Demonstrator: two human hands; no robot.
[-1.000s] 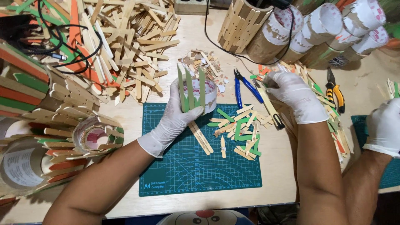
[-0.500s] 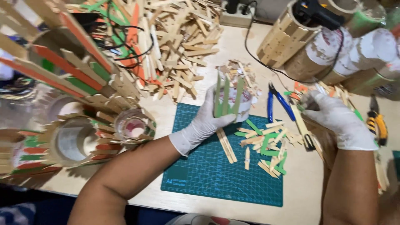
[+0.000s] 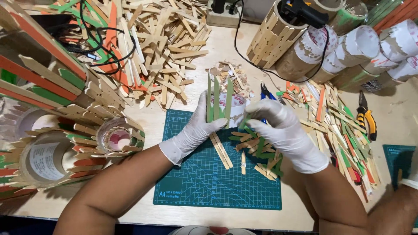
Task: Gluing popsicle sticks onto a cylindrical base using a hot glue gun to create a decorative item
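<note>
Two gloved hands meet at frame centre above the green cutting mat (image 3: 204, 187); left hand (image 3: 198, 128) clasps a white tape roll (image 3: 237, 109) fronted by upright green sticks (image 3: 216, 99), steadying it; right hand (image 3: 278, 130) pinches another green stick (image 3: 244, 122) beside it.

A heap of bare wooden craft sticks (image 3: 161, 48) covers the far side of the counter (image 3: 405, 126), with black cables (image 3: 93, 41) looping across its left edge and a power strip (image 3: 224, 15) behind it. Stick-clad tubes striped orange and green (image 3: 41, 74) crowd the left, while white paper-covered tubes (image 3: 361, 43) lie stacked at the far right. Yellow-handled pliers (image 3: 366, 116) rest near a spread of coloured sticks (image 3: 339, 126), and blue-handled cutters (image 3: 266, 90) lie beside a pile of wood offcuts (image 3: 233, 76).
</note>
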